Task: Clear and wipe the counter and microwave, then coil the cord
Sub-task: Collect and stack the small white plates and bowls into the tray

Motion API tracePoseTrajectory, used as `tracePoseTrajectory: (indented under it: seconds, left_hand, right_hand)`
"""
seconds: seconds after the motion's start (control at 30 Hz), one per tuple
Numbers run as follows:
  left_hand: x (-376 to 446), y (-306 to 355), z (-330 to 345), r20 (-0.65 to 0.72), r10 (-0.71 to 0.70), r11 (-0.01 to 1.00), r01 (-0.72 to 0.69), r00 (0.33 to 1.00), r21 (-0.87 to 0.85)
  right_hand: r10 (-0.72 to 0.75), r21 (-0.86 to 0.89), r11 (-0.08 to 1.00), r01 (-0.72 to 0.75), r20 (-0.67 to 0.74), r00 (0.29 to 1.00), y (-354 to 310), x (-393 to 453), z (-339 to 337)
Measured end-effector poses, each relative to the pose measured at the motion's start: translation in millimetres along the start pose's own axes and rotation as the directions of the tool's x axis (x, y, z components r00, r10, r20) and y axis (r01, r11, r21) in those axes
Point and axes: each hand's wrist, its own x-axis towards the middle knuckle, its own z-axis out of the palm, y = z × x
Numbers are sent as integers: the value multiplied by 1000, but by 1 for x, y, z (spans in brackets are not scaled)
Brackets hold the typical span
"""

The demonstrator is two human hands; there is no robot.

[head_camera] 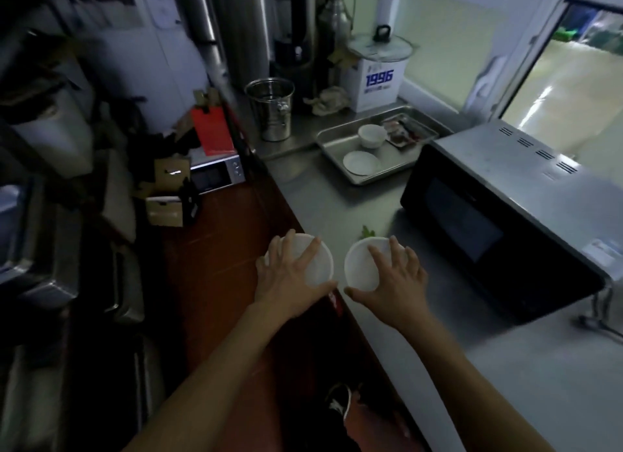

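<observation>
My left hand (286, 279) grips a white bowl (318, 266) from above, at the front edge of the steel counter (337, 199). Beside it, my right hand (391, 283) grips a second white bowl (359, 266) the same way. A green leaf scrap (368, 232) lies on the counter just behind the right bowl. The black-fronted microwave (488, 215) stands to the right on the counter, its door shut. No cord or cloth for wiping shows near my hands.
A steel tray (337, 138) further back holds a white bowl (372, 135), a white dish (361, 163) and a small container. Behind it stand a steel bucket (271, 109), a crumpled rag (328, 101) and a white box with a pot lid (379, 77). Cluttered shelves fill the left.
</observation>
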Motion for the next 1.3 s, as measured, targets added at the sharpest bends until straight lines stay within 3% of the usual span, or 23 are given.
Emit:
tracePoseTrajectory:
  seconds: [0.4, 0.73, 1.3]
  left_hand:
    - [119, -37, -27, 2, -115, 992, 114, 993, 59]
    - [190, -75, -23, 38, -129, 991, 128, 991, 41]
    - [355, -164, -58, 79, 160, 987, -158, 984, -30]
  right_hand:
    - [-91, 20, 996, 91, 18, 996, -20, 158, 10]
    - [-54, -16, 998, 55, 30, 998, -38, 232, 23]
    - [196, -71, 977, -200, -63, 979, -122, 341, 36]
